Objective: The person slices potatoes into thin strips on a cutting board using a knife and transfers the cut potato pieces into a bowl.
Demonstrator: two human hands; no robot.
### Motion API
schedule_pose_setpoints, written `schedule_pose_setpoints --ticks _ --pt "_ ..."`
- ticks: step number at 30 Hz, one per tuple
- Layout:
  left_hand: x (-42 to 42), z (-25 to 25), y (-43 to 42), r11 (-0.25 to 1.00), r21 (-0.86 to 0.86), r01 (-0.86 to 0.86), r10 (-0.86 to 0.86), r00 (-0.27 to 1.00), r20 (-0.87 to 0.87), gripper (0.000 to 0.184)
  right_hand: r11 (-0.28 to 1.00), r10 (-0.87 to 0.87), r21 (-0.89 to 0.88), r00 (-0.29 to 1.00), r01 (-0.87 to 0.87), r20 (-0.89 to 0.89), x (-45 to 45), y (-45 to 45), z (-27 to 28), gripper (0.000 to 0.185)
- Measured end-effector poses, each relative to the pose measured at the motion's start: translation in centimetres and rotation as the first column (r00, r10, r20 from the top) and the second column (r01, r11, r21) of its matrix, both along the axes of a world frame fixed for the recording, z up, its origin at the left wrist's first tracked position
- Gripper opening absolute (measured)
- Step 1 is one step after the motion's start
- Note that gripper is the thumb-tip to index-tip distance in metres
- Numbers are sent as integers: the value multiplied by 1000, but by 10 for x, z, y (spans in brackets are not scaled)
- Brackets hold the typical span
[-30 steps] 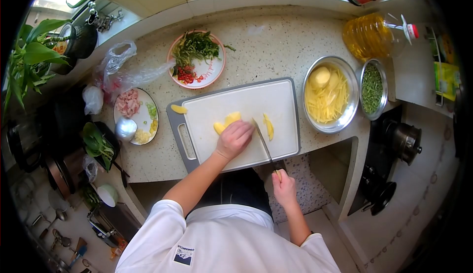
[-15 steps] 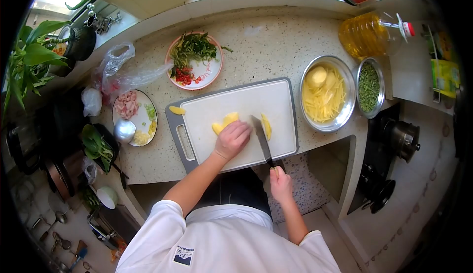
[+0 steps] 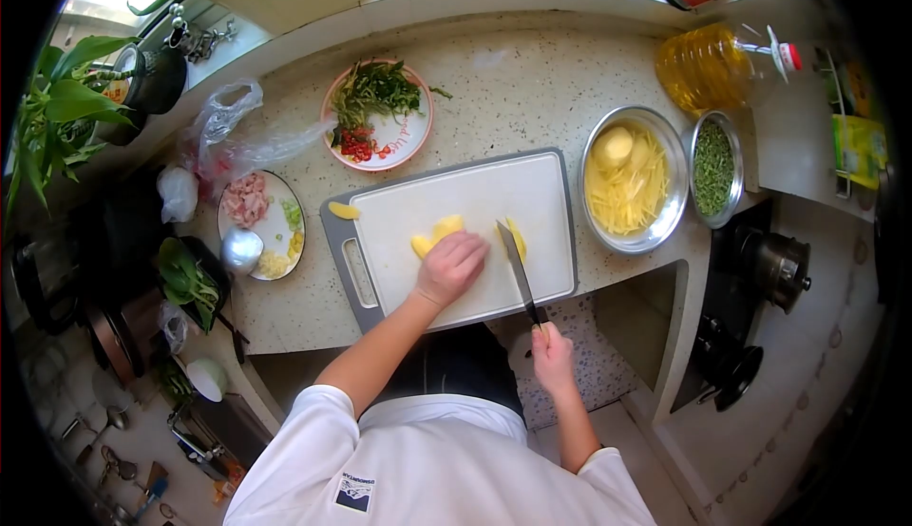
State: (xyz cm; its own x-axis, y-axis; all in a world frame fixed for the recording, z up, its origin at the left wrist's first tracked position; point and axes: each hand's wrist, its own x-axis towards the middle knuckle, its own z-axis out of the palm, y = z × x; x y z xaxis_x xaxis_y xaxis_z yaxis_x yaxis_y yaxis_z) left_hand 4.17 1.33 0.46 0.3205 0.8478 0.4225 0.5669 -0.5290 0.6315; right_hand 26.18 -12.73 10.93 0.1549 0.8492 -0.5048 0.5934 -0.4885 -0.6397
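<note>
My left hand (image 3: 452, 267) rests on the potato pieces (image 3: 445, 229) at the middle of the white, grey-rimmed cutting board (image 3: 399, 279), its fingers pressed together over them. Closed round the handle of a knife (image 3: 521, 274), my right hand (image 3: 552, 355) is just beyond the board's near edge. The blade points away from me across the board, its tip beside some thin potato slices (image 3: 516, 240). One more slice (image 3: 344, 210) lies alone at the board's upper left corner.
Right of the board are a metal bowl of potato shreds (image 3: 627, 184), a bowl of chopped greens (image 3: 712, 167) and an oil bottle (image 3: 698, 70). Behind it is a plate of greens and red chili (image 3: 404, 151); to the left, a plate with meat (image 3: 275, 189) and a plastic bag (image 3: 223, 127).
The knife has moved right, away from my left hand, and its tip is now at the thin slices. My right hand has shifted slightly right with it; my left hand has hardly moved.
</note>
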Motion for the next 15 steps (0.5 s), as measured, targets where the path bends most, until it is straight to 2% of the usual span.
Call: schedule_pose_setpoints --ticks 4,13,15 --pt "0 0 0 1000 -2 6 -6 1000 -5 23 999 25 23 998 -26 50 -2 2 1 33" --pt "0 0 0 1000 -17 17 -17 1000 10 23 983 123 -164 948 -77 294 -12 7 4 35" --pt "0 0 0 1000 -14 15 -15 1000 9 23 990 87 -129 961 -54 264 -13 6 -2 35"
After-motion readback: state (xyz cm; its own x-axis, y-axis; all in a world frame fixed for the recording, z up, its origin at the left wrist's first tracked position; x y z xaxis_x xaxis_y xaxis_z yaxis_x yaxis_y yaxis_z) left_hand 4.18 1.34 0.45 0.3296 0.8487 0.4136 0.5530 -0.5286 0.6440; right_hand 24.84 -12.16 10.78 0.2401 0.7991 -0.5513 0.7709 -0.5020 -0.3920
